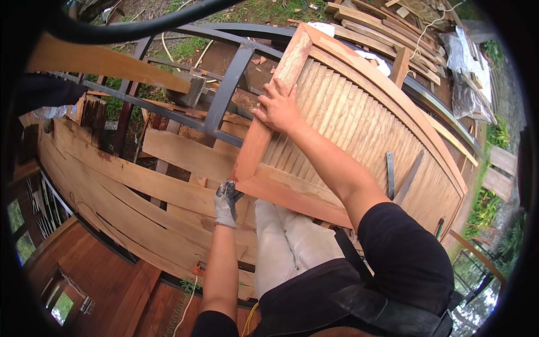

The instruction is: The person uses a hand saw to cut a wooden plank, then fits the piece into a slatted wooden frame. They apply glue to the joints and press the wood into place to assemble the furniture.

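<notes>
A large louvered wooden shutter (pixel 348 118) with a reddish-brown frame lies at a slant in front of me. Spread over the frame's left rail is my bare right hand (pixel 279 108), its fingers lying on the wood near the outer edge. My left hand (pixel 225 205), in a grey and white glove, is closed at the frame's near left corner; its fingertips are partly hidden. On the slats lie a flat dark metal bar (pixel 390 174) and a long pointed blade (pixel 410 177). A slim green tool (pixel 439 227) sits near the shutter's right end.
A dark metal frame (pixel 227 90) stands beyond the shutter. Long wooden boards (pixel 163 182) spread across the left side. Stacked planks (pixel 387 39) and clear plastic sheeting (pixel 469 76) lie at the far right. A thick dark bar (pixel 140 28) crosses the top left. A cord (pixel 188 309) hangs below.
</notes>
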A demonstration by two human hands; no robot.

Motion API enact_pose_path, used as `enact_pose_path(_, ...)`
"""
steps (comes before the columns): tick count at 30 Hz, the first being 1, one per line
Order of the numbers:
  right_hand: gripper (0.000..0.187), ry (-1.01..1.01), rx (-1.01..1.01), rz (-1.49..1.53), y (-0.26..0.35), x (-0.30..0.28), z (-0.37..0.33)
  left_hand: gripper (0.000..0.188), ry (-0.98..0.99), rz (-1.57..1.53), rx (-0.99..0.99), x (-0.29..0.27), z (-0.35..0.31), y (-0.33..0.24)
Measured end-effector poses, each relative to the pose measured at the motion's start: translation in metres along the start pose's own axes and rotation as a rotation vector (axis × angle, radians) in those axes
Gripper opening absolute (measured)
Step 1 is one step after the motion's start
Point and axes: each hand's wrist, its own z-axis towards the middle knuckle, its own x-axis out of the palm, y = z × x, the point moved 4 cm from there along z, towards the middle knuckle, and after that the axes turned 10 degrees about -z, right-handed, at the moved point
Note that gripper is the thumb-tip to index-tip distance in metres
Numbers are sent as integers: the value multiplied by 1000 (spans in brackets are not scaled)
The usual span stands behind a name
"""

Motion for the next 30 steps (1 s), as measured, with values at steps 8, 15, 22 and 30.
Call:
enact_pose_path(8, 41, -7, 34, 106, 2, -1, -8, 41, -25, 422, 25, -6, 3, -33)
enact_pose_path(15, 46, -143, 280, 451, -22, -40, -120, 65, 80, 827, 587, 116, 22, -83)
enact_pose_path(22, 62, -179, 971, -17, -91, -108, -448, 110, 127, 1437, 861, 312, 90, -106)
enact_pose_path(30, 60, 199, 1093, -205, -112, -105, -576, 105, -98, 1615, 728, 383, 115, -63)
